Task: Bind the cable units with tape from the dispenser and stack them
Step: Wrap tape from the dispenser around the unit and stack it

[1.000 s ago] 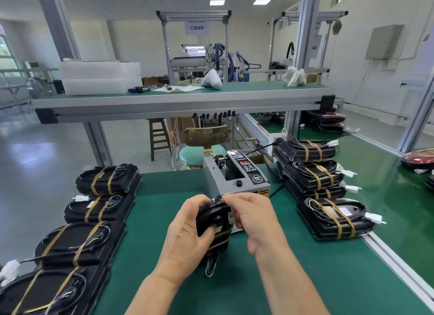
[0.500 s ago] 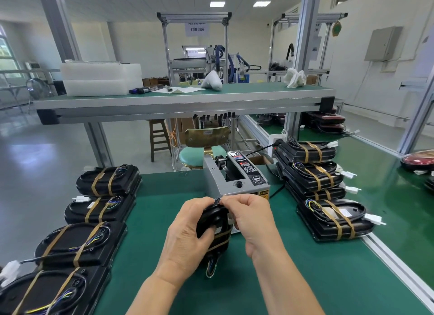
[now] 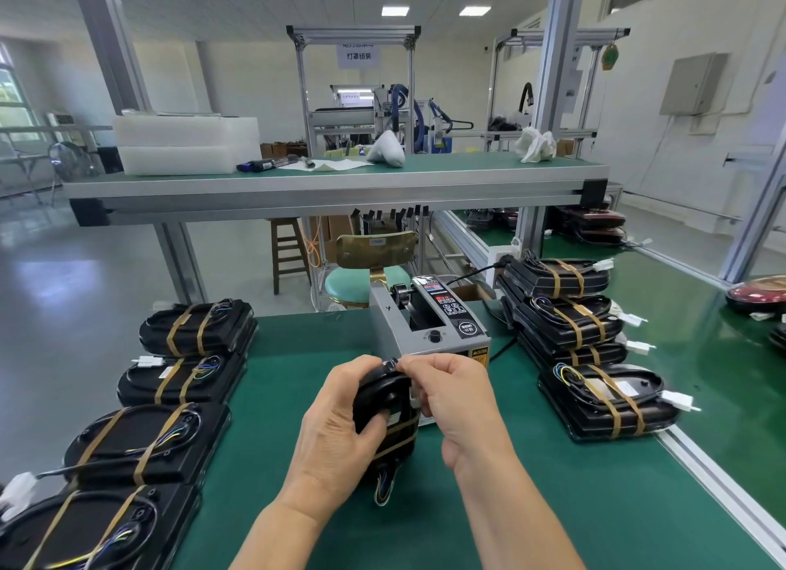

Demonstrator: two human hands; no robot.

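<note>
Left hand [image 3: 340, 416] gripping cable unit [image 3: 389, 425], right hand [image 3: 457, 393] pinching its top

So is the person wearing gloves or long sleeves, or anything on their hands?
No gloves. The left hand and the right hand are both bare, with no rings showing. The forearms are bare too, right down to the bottom of the picture, so no sleeves, watch or wristband can be seen.

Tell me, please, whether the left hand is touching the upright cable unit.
Touching: the head view shows the left hand gripping the upright cable unit.
</note>
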